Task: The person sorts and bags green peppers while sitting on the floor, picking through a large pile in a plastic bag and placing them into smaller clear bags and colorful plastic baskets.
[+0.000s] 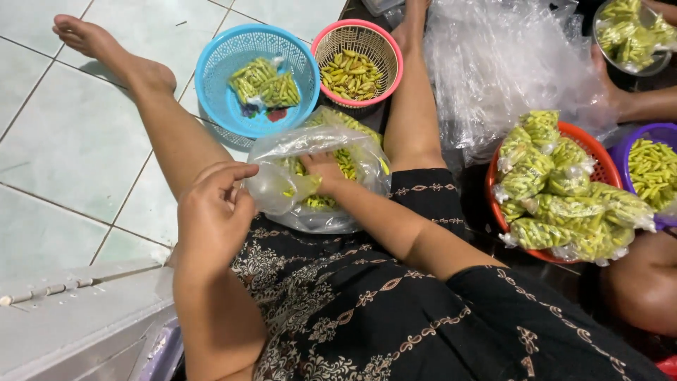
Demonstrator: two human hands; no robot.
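I sit on a tiled floor with my legs stretched out. My left hand (215, 212) pinches the edge of a small clear plastic bag (278, 190). My right hand (324, 169) reaches into a large clear bag of green chillies (352, 152) lying between my legs and grips a few of them. A blue basket (211, 77) ahead holds one filled packet of chillies (264, 83). Beside it stands a pink basket (395, 67) with loose yellow-green chillies.
An orange basket (599, 162) piled with several filled chilli packets sits at the right, next to a purple basket (659, 134) of loose chillies. A heap of empty clear bags (501, 63) lies behind. Another person's arm (645, 106) and knee (645, 282) are at the right edge.
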